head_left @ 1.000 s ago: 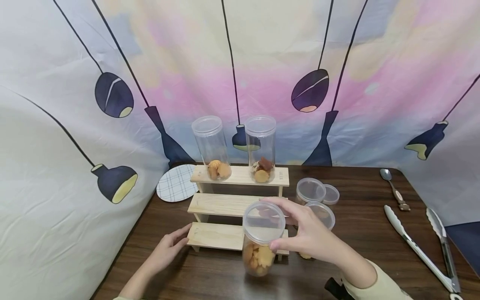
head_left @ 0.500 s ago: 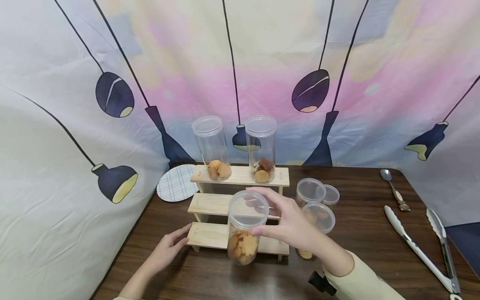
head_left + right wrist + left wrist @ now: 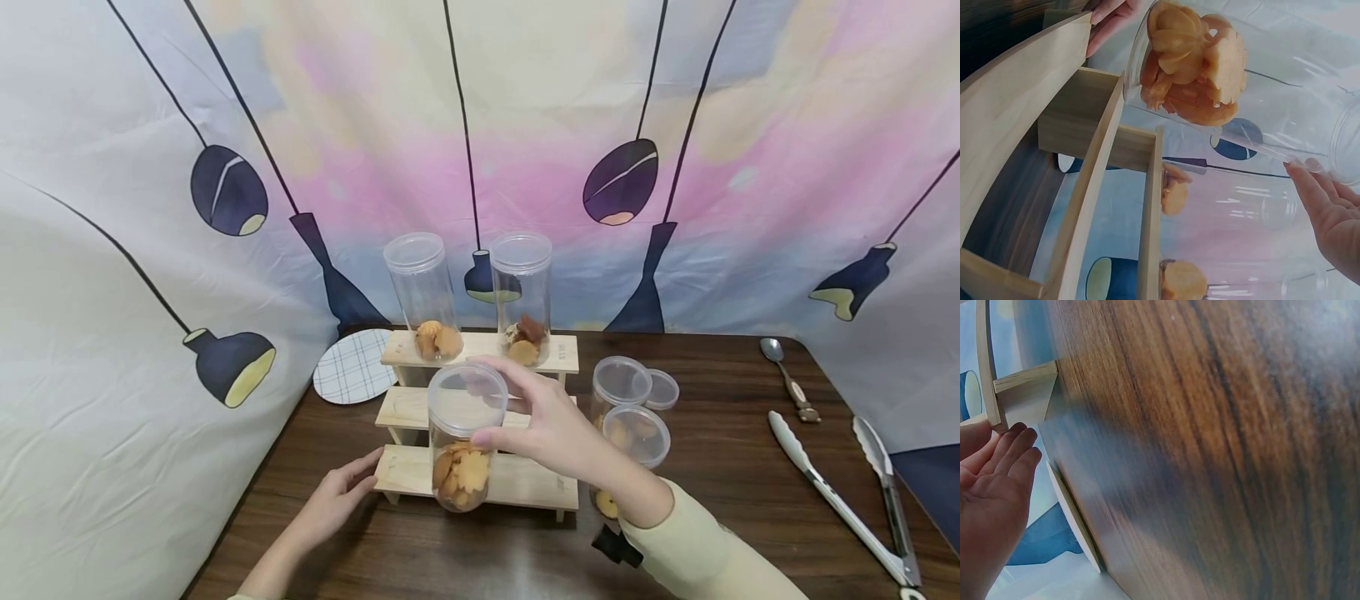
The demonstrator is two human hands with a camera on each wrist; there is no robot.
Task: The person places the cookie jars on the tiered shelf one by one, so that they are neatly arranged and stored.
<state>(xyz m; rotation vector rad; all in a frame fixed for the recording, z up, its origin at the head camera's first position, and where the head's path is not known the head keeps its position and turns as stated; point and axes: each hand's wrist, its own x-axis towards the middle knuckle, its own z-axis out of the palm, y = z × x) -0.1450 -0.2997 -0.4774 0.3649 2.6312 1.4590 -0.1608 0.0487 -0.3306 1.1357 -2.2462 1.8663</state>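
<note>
My right hand [image 3: 551, 421] grips a clear lidded jar [image 3: 461, 417] around its upper part, thumb in front. Golden biscuits [image 3: 1194, 69] fill its lower part. The jar is held upright in front of a three-step wooden display stand [image 3: 525, 483], overlapping the lowest step; contact with the step cannot be told. My left hand [image 3: 333, 500] holds the left end of that lowest step, thumb and fingertips at the board's corner [image 3: 999, 419]. On the top step stand two similar jars, the left jar [image 3: 423, 292] and the right jar [image 3: 522, 292], each with some biscuits.
Right of the stand, lidded containers [image 3: 637, 433] with biscuits stand beside a small round lid [image 3: 662, 389]. Farther right lie a spoon [image 3: 787, 379] and tongs [image 3: 832, 492]. A checked round mat [image 3: 352, 367] leans behind the stand's left side. Printed cloth [image 3: 480, 125] hangs behind the table.
My right hand has carried the jar leftward and away from me, from the stand's right front to the lowest step's left half. My left hand has stayed in place.
</note>
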